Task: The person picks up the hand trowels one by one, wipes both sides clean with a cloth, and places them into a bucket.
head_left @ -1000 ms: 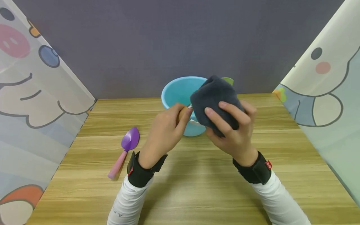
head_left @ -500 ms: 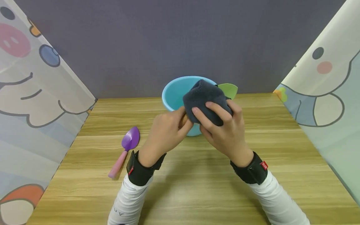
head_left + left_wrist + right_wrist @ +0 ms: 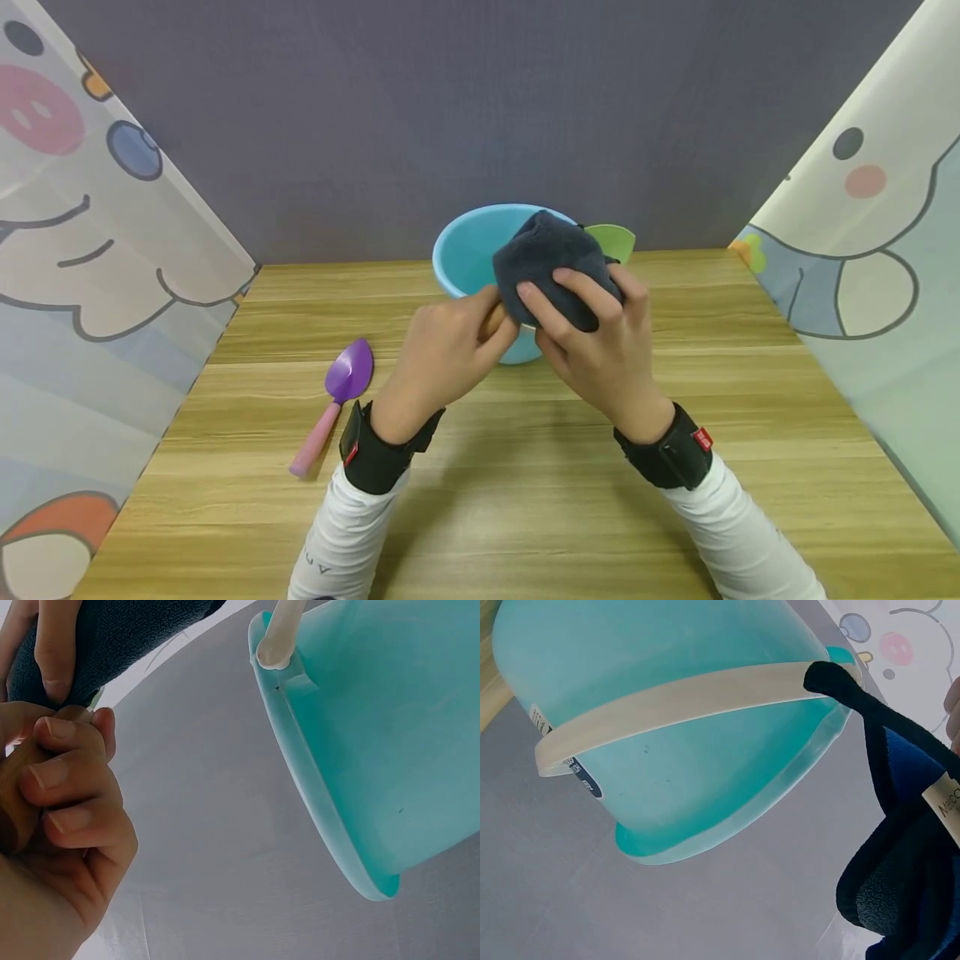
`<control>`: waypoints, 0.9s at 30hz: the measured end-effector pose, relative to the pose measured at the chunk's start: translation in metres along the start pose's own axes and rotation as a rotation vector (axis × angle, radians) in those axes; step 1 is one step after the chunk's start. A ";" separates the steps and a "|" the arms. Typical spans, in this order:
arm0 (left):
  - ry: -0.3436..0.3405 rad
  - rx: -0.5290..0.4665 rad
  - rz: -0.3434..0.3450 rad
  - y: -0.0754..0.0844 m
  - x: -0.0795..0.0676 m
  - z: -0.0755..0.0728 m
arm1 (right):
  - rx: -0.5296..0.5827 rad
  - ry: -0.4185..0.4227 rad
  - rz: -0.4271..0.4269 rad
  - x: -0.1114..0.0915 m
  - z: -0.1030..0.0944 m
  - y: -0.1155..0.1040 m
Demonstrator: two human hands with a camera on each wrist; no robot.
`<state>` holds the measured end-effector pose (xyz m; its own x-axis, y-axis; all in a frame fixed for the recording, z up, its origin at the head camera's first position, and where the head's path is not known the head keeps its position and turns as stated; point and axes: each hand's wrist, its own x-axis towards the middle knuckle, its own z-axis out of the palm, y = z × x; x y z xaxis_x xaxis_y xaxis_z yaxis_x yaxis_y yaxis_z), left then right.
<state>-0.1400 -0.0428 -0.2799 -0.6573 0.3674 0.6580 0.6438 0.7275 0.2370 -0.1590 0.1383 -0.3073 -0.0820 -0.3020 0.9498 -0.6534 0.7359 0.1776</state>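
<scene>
My left hand (image 3: 450, 342) grips the wooden handle (image 3: 16, 799) of a small garden trowel, its fingers curled round it in the left wrist view. Beyond the cloth, the trowel's green blade (image 3: 615, 242) sticks out to the upper right. A dark grey-blue cloth (image 3: 551, 250) is bunched over the middle of the trowel, held by my right hand (image 3: 603, 350) with fingers spread across its top. Both hands meet near the handle's end. In the right wrist view, the cloth's dark hem (image 3: 900, 724) and a pale label (image 3: 945, 806) show.
A light blue bucket (image 3: 517, 350) stands behind the hands, its white carry handle (image 3: 705, 690) seen in the right wrist view. On the wooden table (image 3: 525, 517), a purple trowel (image 3: 349, 371) with a pink handle lies to the left. A grey panel (image 3: 480, 100) rises behind.
Over the past second my right hand and the cloth have slid left and down along the trowel toward my left hand. More of the green blade shows. The last half second brings little movement.
</scene>
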 end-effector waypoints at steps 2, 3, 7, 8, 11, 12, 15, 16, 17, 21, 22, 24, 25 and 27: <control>0.002 0.003 0.001 0.000 0.000 0.000 | 0.004 -0.003 0.006 0.000 0.000 0.001; 0.004 0.005 0.001 0.000 0.000 0.000 | 0.005 -0.003 0.009 0.000 0.000 0.001; 0.011 0.017 0.004 0.000 0.000 0.001 | 0.014 0.000 0.026 0.001 -0.001 0.002; 0.014 0.021 0.005 0.000 0.000 0.002 | 0.015 0.001 0.031 0.001 -0.001 0.003; 0.015 0.030 0.009 0.001 0.000 0.002 | 0.019 0.003 0.046 0.001 -0.002 0.004; 0.014 0.032 0.011 0.001 0.000 0.002 | 0.021 0.006 0.052 0.001 -0.002 0.004; 0.012 0.038 0.016 0.001 0.000 0.002 | 0.017 0.014 0.065 0.001 -0.003 0.005; 0.012 0.041 0.016 0.001 0.000 0.001 | 0.017 0.018 0.070 0.001 -0.003 0.006; 0.013 0.043 0.017 0.001 0.000 0.002 | 0.018 0.023 0.076 0.002 -0.003 0.006; 0.023 0.055 0.016 0.001 0.000 0.002 | 0.023 0.041 0.099 0.002 -0.003 0.009; 0.026 0.057 0.016 0.001 0.000 0.002 | 0.025 0.044 0.104 0.002 -0.003 0.010; 0.030 0.061 0.017 0.002 0.000 0.002 | 0.022 0.053 0.113 0.003 -0.003 0.011; 0.029 0.061 0.018 0.002 0.000 0.002 | 0.020 0.057 0.117 0.003 -0.003 0.012; 0.030 0.061 0.020 0.002 0.000 0.002 | 0.015 0.067 0.125 0.004 -0.004 0.014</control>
<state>-0.1393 -0.0403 -0.2806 -0.6316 0.3654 0.6838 0.6313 0.7544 0.1800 -0.1654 0.1496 -0.3002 -0.1131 -0.1668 0.9795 -0.6525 0.7559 0.0534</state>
